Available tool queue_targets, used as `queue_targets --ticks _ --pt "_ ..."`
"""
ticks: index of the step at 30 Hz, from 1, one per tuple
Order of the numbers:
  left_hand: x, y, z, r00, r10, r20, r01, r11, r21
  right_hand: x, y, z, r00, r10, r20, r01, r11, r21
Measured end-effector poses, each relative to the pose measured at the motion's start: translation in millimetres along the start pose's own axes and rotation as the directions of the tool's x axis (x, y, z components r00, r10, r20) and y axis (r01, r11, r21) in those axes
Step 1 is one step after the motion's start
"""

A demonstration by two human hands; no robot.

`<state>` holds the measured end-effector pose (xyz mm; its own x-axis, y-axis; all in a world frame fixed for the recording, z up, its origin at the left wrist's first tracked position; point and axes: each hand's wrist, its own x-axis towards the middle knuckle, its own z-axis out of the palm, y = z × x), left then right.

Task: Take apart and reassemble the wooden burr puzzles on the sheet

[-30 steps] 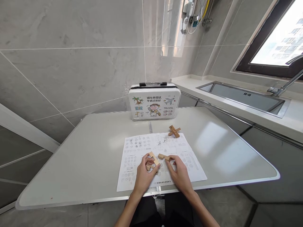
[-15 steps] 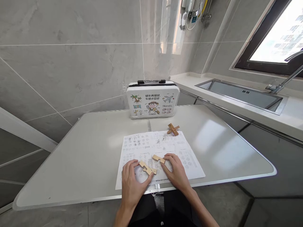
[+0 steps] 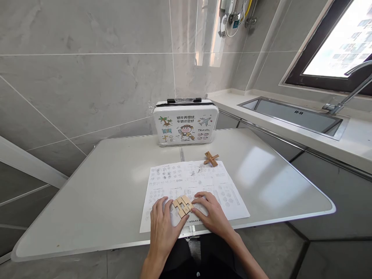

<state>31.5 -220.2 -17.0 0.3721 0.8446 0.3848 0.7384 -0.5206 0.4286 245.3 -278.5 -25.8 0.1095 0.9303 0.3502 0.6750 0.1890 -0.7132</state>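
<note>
Several notched wooden puzzle pieces point(image 3: 182, 205) lie side by side on a printed instruction sheet point(image 3: 192, 186) near the table's front edge. My left hand point(image 3: 162, 224) rests flat on the sheet with its fingers spread, thumb touching the pieces' left side. My right hand point(image 3: 209, 211) lies flat too, fingertips against the pieces' right side. Neither hand grips anything. An assembled wooden cross puzzle point(image 3: 210, 158) sits at the sheet's far right corner.
A white cartoon-printed case point(image 3: 186, 123) stands upright at the back of the white table point(image 3: 110, 186) against the tiled wall. A counter with a steel sink point(image 3: 293, 114) and faucet point(image 3: 345, 97) runs along the right, under a window.
The left hand set its pieces down and flattened. The right hand slid its piece left, so the wooden pieces now lie pushed together between both hands.
</note>
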Motion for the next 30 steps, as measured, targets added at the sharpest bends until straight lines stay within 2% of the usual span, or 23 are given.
queue_targets --ticks 6,11,14,17,20,25,30 --pt "18 3 9.6 0.989 0.081 0.121 -0.062 0.987 -0.151 1 5 0 0.999 0.05 -0.013 -0.049 0.994 0.101" --pt "33 9 14.7 0.976 0.167 0.143 -0.139 0.973 -0.186 3 4 -2 0.996 0.074 -0.04 -0.066 0.982 0.179" --pt "39 3 15.2 0.976 0.182 0.119 -0.157 0.968 -0.197 3 2 -4 0.996 0.076 -0.046 -0.066 0.98 0.19" --pt "54 -13 10.8 0.991 0.101 0.084 -0.086 0.982 -0.17 4 0 -6 0.995 0.088 -0.052 -0.076 0.978 0.193" --pt "81 -37 1.7 1.0 0.006 0.021 -0.004 0.995 -0.1 4 0 -7 0.992 0.114 -0.049 -0.102 0.974 0.2" --pt "125 -76 -12.9 0.987 -0.125 -0.103 0.128 0.991 0.025 3 3 -5 0.99 0.13 -0.052 -0.117 0.971 0.208" --pt "139 -96 -12.1 0.984 -0.146 -0.1 0.154 0.985 0.079 3 5 -3 0.99 0.124 -0.065 -0.109 0.974 0.199"
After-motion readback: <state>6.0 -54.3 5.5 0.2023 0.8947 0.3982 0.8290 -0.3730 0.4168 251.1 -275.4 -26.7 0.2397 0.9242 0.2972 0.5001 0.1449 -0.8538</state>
